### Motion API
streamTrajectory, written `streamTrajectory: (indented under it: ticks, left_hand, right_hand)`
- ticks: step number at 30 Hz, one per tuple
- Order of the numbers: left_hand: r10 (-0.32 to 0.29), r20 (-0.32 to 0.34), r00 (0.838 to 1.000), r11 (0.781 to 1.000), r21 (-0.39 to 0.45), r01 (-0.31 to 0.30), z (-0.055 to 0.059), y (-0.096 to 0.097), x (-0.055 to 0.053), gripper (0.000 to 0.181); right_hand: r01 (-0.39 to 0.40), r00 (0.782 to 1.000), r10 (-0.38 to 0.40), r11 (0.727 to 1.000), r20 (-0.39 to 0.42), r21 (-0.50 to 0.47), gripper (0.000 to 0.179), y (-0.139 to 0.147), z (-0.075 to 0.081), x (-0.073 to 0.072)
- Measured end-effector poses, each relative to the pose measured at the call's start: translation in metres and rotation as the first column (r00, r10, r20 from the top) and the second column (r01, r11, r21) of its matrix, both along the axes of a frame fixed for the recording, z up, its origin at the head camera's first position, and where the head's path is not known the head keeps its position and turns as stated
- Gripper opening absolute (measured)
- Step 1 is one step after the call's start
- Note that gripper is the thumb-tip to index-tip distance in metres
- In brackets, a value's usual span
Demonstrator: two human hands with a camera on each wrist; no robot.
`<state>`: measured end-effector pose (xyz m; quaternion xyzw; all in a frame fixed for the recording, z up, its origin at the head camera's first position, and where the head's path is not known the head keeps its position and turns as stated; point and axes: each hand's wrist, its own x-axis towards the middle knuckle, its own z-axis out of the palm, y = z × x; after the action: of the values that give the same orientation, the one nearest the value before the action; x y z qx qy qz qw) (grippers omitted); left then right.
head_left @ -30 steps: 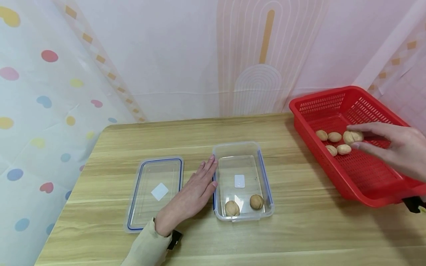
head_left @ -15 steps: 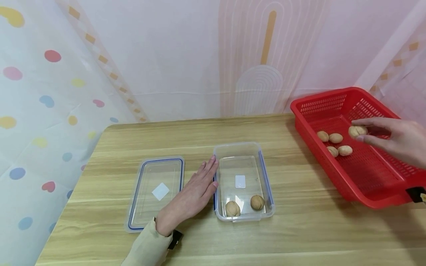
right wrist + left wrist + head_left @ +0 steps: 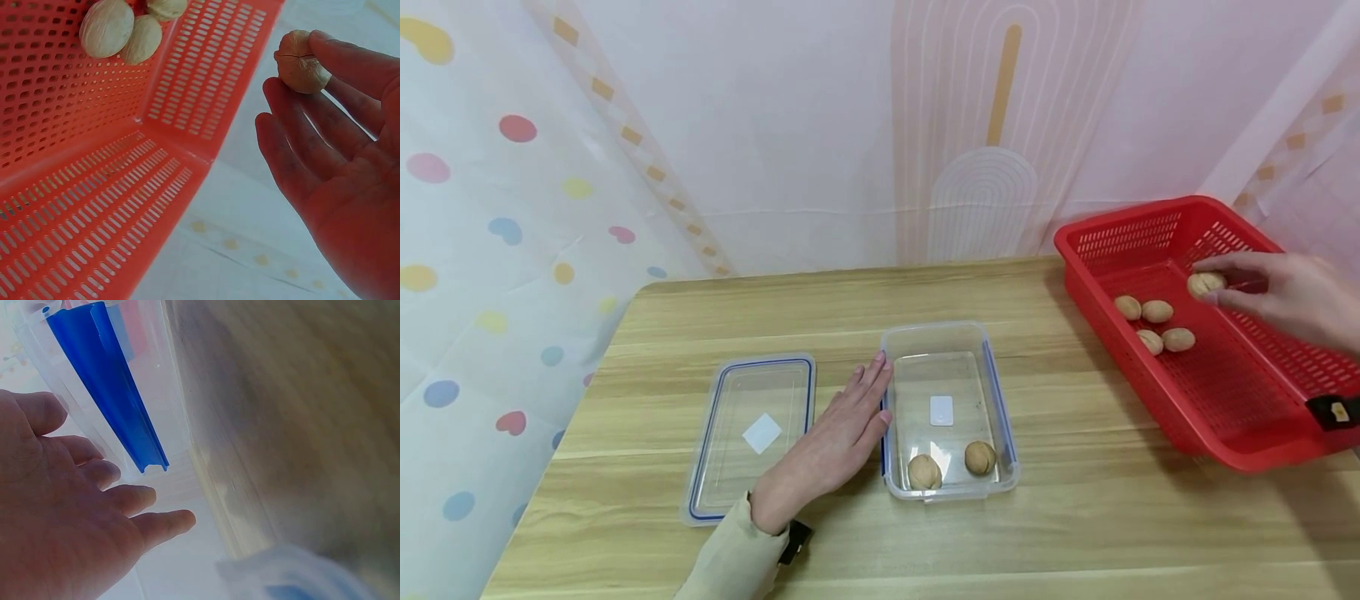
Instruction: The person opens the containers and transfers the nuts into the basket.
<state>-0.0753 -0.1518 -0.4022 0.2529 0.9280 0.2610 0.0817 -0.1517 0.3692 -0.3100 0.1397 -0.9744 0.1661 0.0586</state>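
Pinching a walnut (image 3: 1204,285) in the right grip (image 3: 1292,292) over the red basket (image 3: 1236,396); touching the clear box (image 3: 936,375) with the left grip (image 3: 831,440), released and outstretched.

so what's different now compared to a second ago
The right hand, pinching one walnut throughout, has lifted it away from the four walnuts in the red basket. Nothing was let go. The left hand, clear container, its two walnuts and the lid stayed put.
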Motion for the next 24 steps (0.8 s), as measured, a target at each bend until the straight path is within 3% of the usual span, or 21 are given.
streamTrajectory:
  ticks: [5, 12, 24]
  left_hand:
    - [0.002, 0.005, 1.000, 1.000, -0.002, -0.002, 0.000, 0.000, 0.000, 0.060]
    - [0.005, 0.004, 1.000, 1.000, 0.003, -0.005, 0.000, 0.000, 0.000, 0.060]
    - [0.004, 0.004, 1.000, 1.000, -0.001, -0.004, 0.001, 0.000, 0.000, 0.061]
  right_hand:
    - [0.044, 0.993, -0.042, 0.999, 0.107, -0.015, 0.043, 0.007, -0.002, -0.009]
    - [0.085, 0.966, -0.076, 0.996, 0.247, -0.025, 0.055, 0.013, -0.006, -0.018]
    - [0.118, 0.943, -0.094, 0.991, 0.320, -0.057, 0.046, 0.026, -0.022, -0.035]
